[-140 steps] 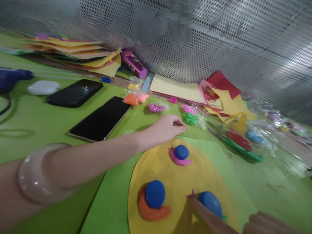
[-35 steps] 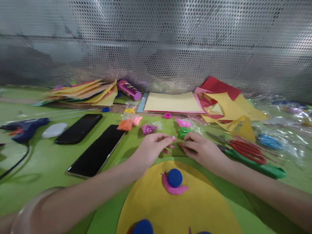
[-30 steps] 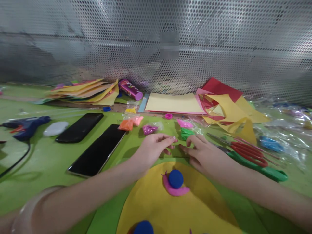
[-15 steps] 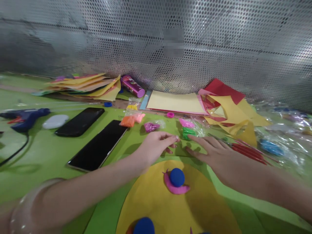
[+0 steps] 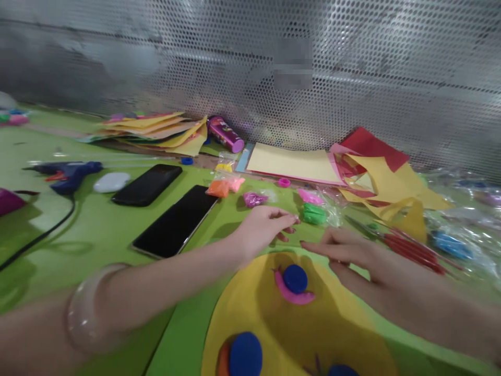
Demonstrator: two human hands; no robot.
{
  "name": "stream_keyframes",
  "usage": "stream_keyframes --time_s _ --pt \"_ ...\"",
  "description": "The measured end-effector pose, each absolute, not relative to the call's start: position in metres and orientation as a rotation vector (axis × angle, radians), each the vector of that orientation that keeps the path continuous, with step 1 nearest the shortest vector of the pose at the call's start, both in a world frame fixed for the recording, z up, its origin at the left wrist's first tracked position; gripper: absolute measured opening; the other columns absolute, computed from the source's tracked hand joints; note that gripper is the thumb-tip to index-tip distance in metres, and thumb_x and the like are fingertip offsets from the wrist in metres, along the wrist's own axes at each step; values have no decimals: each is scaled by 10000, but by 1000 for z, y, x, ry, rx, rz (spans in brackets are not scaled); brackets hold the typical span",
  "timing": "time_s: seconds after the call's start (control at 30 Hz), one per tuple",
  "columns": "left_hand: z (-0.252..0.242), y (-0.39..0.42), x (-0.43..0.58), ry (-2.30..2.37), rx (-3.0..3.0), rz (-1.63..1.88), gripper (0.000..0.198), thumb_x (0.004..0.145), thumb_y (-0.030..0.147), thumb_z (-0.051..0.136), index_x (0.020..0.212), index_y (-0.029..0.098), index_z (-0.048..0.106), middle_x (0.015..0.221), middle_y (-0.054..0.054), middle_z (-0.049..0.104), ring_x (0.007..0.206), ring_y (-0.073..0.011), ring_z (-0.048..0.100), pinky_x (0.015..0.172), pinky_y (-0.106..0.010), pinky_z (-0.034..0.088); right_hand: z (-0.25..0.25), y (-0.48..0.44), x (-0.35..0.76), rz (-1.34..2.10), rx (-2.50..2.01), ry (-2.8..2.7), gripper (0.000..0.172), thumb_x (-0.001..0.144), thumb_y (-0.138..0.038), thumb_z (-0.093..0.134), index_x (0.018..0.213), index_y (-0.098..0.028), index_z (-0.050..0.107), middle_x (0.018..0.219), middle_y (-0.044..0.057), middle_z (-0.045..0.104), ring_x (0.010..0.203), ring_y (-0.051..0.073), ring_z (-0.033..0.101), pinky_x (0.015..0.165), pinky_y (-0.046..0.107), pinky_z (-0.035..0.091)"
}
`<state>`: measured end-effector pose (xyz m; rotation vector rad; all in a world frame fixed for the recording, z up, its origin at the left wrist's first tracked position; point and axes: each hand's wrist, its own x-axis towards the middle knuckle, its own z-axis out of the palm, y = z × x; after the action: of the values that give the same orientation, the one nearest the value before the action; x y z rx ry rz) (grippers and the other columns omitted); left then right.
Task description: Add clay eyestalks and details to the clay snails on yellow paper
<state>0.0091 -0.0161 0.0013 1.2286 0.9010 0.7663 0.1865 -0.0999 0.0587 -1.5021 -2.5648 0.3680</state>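
Note:
My left hand (image 5: 266, 232) hovers just past the far edge of a yellow paper circle (image 5: 235, 308). Its thumb and fingers are pinched together; anything between the tips is too small to make out. My right hand (image 5: 356, 258) is beside it with the index finger stretched out and the others loosely bent, holding nothing I can see. Below the hands on the circle lies a pink clay snail body (image 5: 291, 295) curved around a blue disc (image 5: 295, 279). Nearer me are another blue disc (image 5: 246, 355) with an orange strip and a third one partly cut off.
Beyond my hands lie clay packets in green (image 5: 313, 213), purple (image 5: 253, 199) and orange (image 5: 218, 188). Two phones (image 5: 176, 222) and a glue gun (image 5: 70, 175) lie left. Red-handled scissors (image 5: 415, 253) and paper scraps (image 5: 391, 180) are right. A perforated metal panel (image 5: 250, 68) stands behind.
My right hand has drawn back from the green clay packet toward me, its fingers bending except the index. My left hand keeps its pinch. The whole view has shifted left.

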Motion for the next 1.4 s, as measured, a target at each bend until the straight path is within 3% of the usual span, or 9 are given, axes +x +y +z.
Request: stream_keyframes --time_s 0.17,0.27,0.33,0.47,0.7,0.93,1.07,1.17,1.4 --pt "3 -18 7 850 1220 797 180 803 302 624 798 131 679 779 -53 655 607 -119 574 524 -238 364 42 -107 167 27 -1288 -2698 327 907 -184 323 1053 -223 614 935 87 579 867 217 555 701 337 507" --pt "2 -18 8 811 1204 855 153 811 271 607 774 134 665 823 -62 659 713 -143 603 602 -248 436 36 -88 165 -467 -1268 -2807 351 858 -136 325 995 -147 647 837 120 537 814 273 505 699 449 461" --pt "1 -17 9 843 1189 935 146 821 261 587 775 138 651 857 -65 657 776 -155 600 682 -268 460 33 -74 168 -572 -1300 -2821 342 831 -114 342 932 -125 668 800 124 518 760 271 487 663 456 440" --pt "-1 -14 11 926 1148 1062 154 821 276 578 768 143 635 885 -73 655 833 -177 593 756 -289 455 28 -62 174 -585 -1377 -2847 286 821 -97 383 847 -111 667 802 117 500 719 242 472 642 419 430" --pt "-2 -12 11 919 1120 1066 162 816 275 578 760 137 642 858 -75 646 815 -178 592 693 -278 461 25 -70 178 -567 -1404 -2884 297 838 -94 393 929 -131 674 804 100 474 749 244 461 656 390 418" --pt "5 -15 9 941 1102 1046 132 818 239 579 749 142 637 842 -70 632 828 -168 581 671 -253 461 17 -61 177 -575 -1410 -2844 421 783 -60 392 1137 -115 613 882 117 501 767 239 466 669 377 413" --pt "6 -15 9 955 1100 1042 130 819 232 576 729 149 622 824 -61 631 801 -163 583 663 -253 464 16 -59 180 -537 -1400 -2805 419 776 -73 390 1115 -132 629 876 111 502 775 247 473 681 399 427" --pt "4 -15 9 954 1104 1044 134 818 247 574 738 151 624 822 -59 632 781 -160 585 657 -254 461 24 -63 183 -492 -1409 -2752 376 822 -98 355 1050 -152 650 873 107 498 810 250 484 690 398 442" --pt "-1 -12 9 926 1111 1047 147 810 279 585 755 150 628 845 -69 637 780 -164 586 649 -260 450 40 -71 184 -395 -1364 -2709 364 922 -185 328 1117 -153 634 870 92 495 849 231 481 747 392 449"
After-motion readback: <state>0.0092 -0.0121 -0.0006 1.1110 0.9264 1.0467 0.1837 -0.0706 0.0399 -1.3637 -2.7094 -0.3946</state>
